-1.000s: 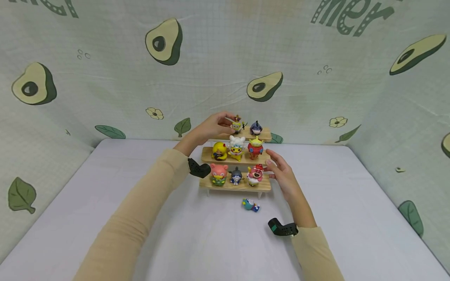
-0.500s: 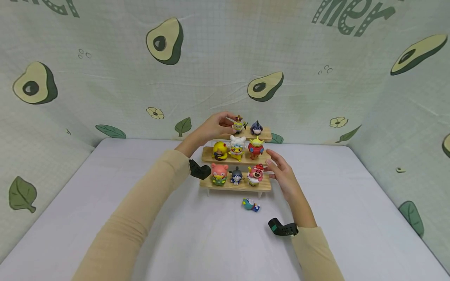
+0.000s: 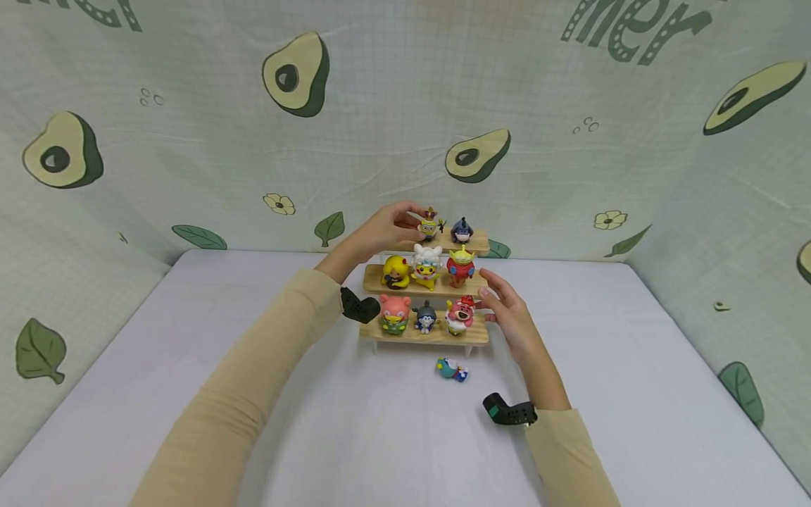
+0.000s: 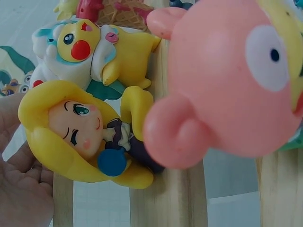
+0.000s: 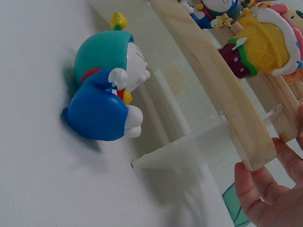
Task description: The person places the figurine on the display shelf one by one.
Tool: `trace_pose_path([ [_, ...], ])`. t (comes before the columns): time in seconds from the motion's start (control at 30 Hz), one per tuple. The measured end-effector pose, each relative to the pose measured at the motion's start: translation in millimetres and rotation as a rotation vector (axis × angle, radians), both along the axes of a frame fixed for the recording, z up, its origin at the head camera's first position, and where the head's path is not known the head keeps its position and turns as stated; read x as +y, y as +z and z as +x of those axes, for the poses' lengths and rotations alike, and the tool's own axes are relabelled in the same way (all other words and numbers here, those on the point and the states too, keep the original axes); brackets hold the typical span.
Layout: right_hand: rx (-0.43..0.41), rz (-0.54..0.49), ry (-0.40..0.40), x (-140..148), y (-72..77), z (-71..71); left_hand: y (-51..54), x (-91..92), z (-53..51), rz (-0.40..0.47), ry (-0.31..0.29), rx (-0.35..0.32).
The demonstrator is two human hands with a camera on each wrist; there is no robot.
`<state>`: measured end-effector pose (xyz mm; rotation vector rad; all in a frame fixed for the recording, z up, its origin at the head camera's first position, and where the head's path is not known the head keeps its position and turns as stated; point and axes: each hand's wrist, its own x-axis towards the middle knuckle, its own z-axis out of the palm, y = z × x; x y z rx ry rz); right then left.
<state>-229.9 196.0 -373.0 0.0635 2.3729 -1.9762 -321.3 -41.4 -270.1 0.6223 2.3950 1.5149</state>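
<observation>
My left hand (image 3: 391, 224) pinches a small yellow Minion figurine (image 3: 429, 228) with a crown, at the top tier of a three-tier wooden display stand (image 3: 437, 339). In the left wrist view the Minion is mostly hidden behind a yellow-haired doll figurine (image 4: 78, 123), and the fingertips are hidden too. My right hand (image 3: 512, 320) holds the stand's right end; its fingers (image 5: 245, 182) bend round the end of the lowest board in the right wrist view. A blue-and-teal Doraemon figurine (image 5: 102, 104) lies on its side on the table before the stand.
A donkey figurine (image 3: 462, 230) stands right of the Minion. The middle tier bears a white-hooded Pikachu (image 3: 426, 267) and a three-eyed alien (image 3: 460, 267). Below are a pink figurine (image 3: 395, 315), a dark-hooded one (image 3: 426, 318) and a pink bear (image 3: 460, 315). Patterned cloth (image 3: 380, 141) hangs behind.
The Minion and my left fingers have shifted very slightly to the right on the top tier. My right hand and the other figurines keep their places.
</observation>
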Motion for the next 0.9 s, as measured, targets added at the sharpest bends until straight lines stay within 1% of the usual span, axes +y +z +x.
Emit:
trace_pose_path([
  [0.4,0.010,-0.014,0.010,0.4,-0.5,0.7,0.1,-0.7,-0.7,-0.015,-0.007,-0.008],
  [0.63,0.016,-0.010,0.004,0.8,-2.0,0.1,1.2,-2.7,0.2,-0.007,-0.011,-0.035],
  [0.73,0.015,-0.008,0.008,1.0,-2.5,0.0,0.8,-5.2,1.2,0.014,-0.020,-0.040],
  [0.83,0.012,0.001,0.008,1.4,-2.3,-0.6,0.3,-7.7,3.1,0.058,-0.040,-0.033],
  [0.9,0.013,0.004,0.012,0.9,-2.1,-1.1,0.3,-9.8,5.4,0.088,-0.038,-0.025],
])
